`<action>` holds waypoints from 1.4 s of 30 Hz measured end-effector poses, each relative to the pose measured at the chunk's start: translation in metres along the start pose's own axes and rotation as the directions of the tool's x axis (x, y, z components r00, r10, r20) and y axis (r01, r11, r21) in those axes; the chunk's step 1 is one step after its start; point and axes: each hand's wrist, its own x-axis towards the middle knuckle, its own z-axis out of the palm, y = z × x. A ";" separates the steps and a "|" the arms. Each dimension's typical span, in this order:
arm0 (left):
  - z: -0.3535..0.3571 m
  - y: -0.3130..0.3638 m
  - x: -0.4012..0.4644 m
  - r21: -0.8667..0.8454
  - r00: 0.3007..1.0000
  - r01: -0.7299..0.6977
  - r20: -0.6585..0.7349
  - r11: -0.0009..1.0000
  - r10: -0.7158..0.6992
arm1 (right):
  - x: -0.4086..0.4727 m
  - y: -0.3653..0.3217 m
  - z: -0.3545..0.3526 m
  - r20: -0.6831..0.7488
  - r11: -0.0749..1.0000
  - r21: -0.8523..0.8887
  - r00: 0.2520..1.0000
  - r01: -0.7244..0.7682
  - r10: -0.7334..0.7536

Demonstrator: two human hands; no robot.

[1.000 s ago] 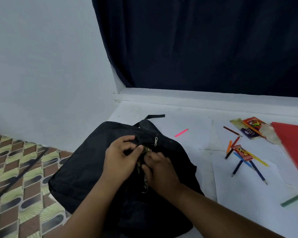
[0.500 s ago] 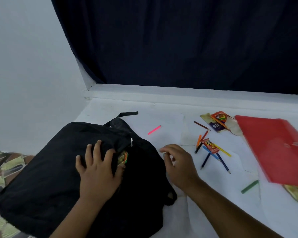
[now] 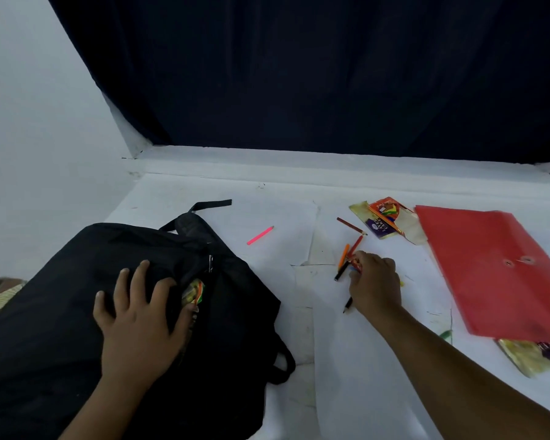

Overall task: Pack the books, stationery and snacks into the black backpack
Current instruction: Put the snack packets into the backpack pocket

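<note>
The black backpack (image 3: 77,296) lies at the left with its zip partly undone. A colourful snack packet (image 3: 195,291) shows in the gap. My left hand (image 3: 140,315) rests flat on the bag, fingers spread, thumb at the opening. My right hand (image 3: 375,285) is down on a loose heap of colour pencils (image 3: 343,258), fingers curled round a small red packet (image 3: 355,262). A dark pencil (image 3: 347,304) sticks out under the palm. Farther back lie a pink pencil (image 3: 260,235) and a brown pencil (image 3: 351,226).
A red folder (image 3: 496,268) lies at the right, with a gold snack packet (image 3: 534,357) partly under its near corner. Two more snack packets (image 3: 385,217) lie at the back. White paper sheets (image 3: 346,360) cover the surface. A dark curtain (image 3: 299,74) hangs behind.
My right hand has left the backpack and reached right onto the pencils and the small red packet. My left hand went from the zip to lying flat on the bag.
</note>
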 end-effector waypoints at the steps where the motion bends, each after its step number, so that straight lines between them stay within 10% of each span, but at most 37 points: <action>1: 0.000 0.000 0.000 -0.002 1.000 -0.002 -0.005 1.000 0.002 | 0.002 0.002 0.001 -0.015 1.000 0.021 1.000 0.013 -0.013; 9: -0.004 0.000 -0.001 -0.034 1.000 0.025 -0.008 0.999 -0.025 | 0.006 -0.003 -0.001 -0.230 0.930 0.254 0.950 0.267 -0.211; 15: -0.015 0.001 -0.001 -0.282 0.996 0.065 -0.040 0.957 -0.080 | -0.041 -0.085 -0.015 -0.206 0.626 0.625 0.872 0.467 -0.445; 22: -0.055 -0.006 0.016 -0.744 0.937 0.304 0.123 0.595 -0.326 | -0.099 -0.170 0.003 -0.060 0.527 0.754 0.841 0.391 -0.537; 32: -0.079 -0.023 0.024 -0.813 0.925 0.367 0.271 0.452 -0.265 | -0.143 -0.212 0.031 0.204 0.497 0.753 0.565 0.431 -0.799; 37: -0.076 -0.032 0.020 -0.794 0.943 0.330 0.259 0.511 -0.207 | -0.141 -0.202 0.035 0.113 0.415 0.516 0.421 0.749 -0.900; 42: -0.075 -0.036 0.018 -0.779 0.962 0.275 0.221 0.563 -0.163 | -0.146 -0.196 0.037 0.111 0.422 0.476 0.424 0.772 -0.899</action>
